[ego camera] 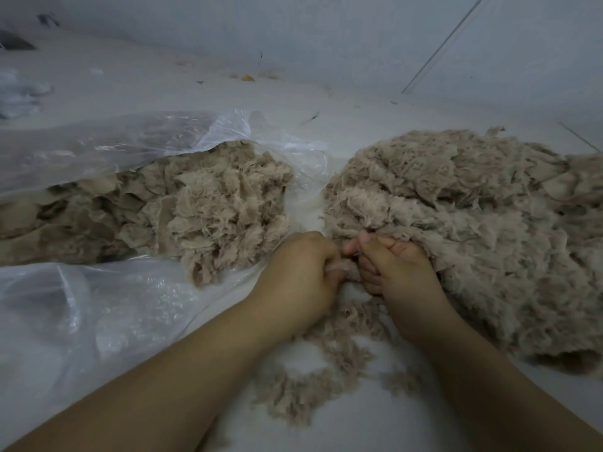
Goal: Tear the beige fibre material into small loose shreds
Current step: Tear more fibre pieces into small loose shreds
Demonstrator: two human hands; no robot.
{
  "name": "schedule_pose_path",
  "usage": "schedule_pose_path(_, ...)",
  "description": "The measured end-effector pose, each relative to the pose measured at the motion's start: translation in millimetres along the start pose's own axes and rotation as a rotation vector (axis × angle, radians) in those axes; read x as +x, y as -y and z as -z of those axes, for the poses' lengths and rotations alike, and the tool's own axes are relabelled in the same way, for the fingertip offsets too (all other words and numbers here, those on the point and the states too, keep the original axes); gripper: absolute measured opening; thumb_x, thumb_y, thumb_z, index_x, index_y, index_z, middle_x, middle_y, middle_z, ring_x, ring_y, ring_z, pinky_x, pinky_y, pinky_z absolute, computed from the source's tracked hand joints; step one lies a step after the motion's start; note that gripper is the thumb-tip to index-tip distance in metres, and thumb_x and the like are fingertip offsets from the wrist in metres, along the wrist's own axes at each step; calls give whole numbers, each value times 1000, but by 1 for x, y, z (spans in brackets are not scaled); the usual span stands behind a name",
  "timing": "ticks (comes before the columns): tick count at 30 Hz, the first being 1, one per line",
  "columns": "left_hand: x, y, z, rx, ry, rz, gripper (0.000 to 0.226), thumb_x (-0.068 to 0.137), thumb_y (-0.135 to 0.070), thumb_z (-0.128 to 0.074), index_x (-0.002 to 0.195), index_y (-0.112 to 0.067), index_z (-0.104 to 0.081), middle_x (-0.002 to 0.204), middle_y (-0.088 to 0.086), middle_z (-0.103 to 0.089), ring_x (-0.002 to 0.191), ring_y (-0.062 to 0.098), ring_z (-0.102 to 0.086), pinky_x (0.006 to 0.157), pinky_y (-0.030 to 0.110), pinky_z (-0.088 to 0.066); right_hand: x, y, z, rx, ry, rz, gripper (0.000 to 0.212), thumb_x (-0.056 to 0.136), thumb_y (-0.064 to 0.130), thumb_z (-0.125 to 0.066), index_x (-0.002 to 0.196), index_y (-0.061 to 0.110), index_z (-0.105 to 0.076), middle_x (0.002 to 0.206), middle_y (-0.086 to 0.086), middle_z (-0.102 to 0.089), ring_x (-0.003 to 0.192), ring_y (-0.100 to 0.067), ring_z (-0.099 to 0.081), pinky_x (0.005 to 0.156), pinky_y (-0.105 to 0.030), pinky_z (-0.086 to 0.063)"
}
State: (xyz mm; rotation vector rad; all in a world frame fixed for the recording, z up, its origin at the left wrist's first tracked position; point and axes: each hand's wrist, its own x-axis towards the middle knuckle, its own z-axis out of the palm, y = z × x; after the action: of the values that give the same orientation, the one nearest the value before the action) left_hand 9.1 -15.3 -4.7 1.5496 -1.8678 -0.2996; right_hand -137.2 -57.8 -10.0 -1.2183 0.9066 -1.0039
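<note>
A small clump of beige fibre [347, 267] sits between my two hands, low in the centre. My left hand [298, 275] grips its left side with curled fingers. My right hand [396, 272] grips its right side, thumb up, its back against a large fluffy heap of beige shreds [473, 230] on the right. A second mass of coarser beige fibre pieces [182, 203] lies on the left, spilling out of a clear plastic bag [98, 148]. Loose shreds [313, 376] lie scattered on the floor below my hands.
Everything lies on a pale grey floor [359, 429]. The clear bag's lower flap [81, 321] spreads across the floor under my left forearm. A grey wall [359, 37] runs behind, with small bits of debris [248, 77] along its base. White fluff [19, 93] sits far left.
</note>
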Motion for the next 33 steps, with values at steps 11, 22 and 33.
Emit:
schedule_pose_path(11,-1,-5,17,-796,-357,197,34,88,-18,-58,82,14,-51,77,34,-52,69,47,-52,65,57,-48,3,-3,2,-103,24,-23,28,99,21,-51,76,4,-52,52,-3,-24,40,-9,-18,35,-16,-21)
schedule_pose_path(22,0,9,16,-1021,-443,439,22,87,0,-54,68,-8,-48,57,16,-48,48,24,-51,48,36,-46,-2,3,0,-167,74,-13,51,99,26,-52,50,22,-64,40,6,-37,38,-10,-21,37,-19,-19)
schedule_pose_path(33,1,4,13,-794,-120,401,4,84,-7,-74,85,-9,-70,60,5,-63,51,16,-56,50,29,-51,-3,3,0,-130,67,12,23,84,26,-68,63,15,-69,51,-10,-50,33,-5,-28,35,-13,-26)
